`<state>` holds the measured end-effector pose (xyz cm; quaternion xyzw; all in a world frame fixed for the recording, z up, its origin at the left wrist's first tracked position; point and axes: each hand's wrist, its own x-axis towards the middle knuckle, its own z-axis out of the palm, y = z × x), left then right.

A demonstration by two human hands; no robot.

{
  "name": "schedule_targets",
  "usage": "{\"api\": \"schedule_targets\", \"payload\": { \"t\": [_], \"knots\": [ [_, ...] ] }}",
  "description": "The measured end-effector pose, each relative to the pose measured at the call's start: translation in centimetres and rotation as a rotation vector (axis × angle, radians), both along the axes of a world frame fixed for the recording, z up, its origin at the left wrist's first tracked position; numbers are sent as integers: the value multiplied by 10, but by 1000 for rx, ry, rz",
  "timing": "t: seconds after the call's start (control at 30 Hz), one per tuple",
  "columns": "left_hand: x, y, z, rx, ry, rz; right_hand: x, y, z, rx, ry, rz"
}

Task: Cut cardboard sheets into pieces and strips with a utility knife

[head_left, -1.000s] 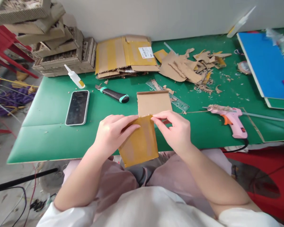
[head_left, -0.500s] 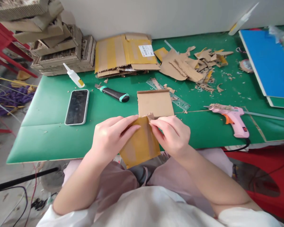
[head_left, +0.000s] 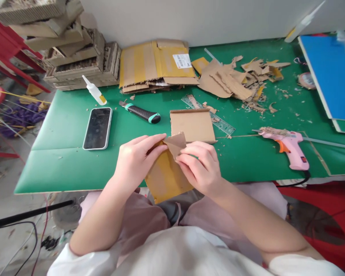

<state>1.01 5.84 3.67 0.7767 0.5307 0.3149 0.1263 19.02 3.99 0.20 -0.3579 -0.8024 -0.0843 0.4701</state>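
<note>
Over the table's front edge, a piece of cardboard with yellow tape on its face is held tilted between both hands. My left hand pinches its upper left edge, thumb in front. With thumb and fingers my right hand grips a brown paper flap that is partly lifted off the top of the cardboard and folded over. Just beyond the hands lies a square cardboard piece with a raised strip along its far edge. It overlaps a clear ruler.
On the green table are a phone, a utility knife, a glue bottle and a pink glue gun. Torn cardboard scraps, a taped cardboard stack, cardboard trays and a blue board lie behind.
My right hand has pulled the paper flap down and toward me, so more of its brown side shows. The left hand keeps its pinch. The whole view has shifted slightly.
</note>
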Motion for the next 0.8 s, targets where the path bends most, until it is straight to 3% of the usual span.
{"api": "schedule_targets", "payload": {
  "t": [0.13, 0.33, 0.5, 0.67, 0.8],
  "knots": [
    [-2, 0, 3, -210, -116, 14, -2, 2, -4, -129, 41, 115],
    [-9, 2, 13, -775, -415, -71, 1, 5, -5, -250, 121, 36],
    [-9, 14, 6, -1259, -566, -126, 0, 2, 1, -370, 95, 201],
    [2, 6, -2, -1386, -673, -87, -3, -10, 7, -228, -49, 284],
    [8, -8, 0, -1293, -756, 1, -5, -27, 16, -129, -126, 235]
  ]
}}
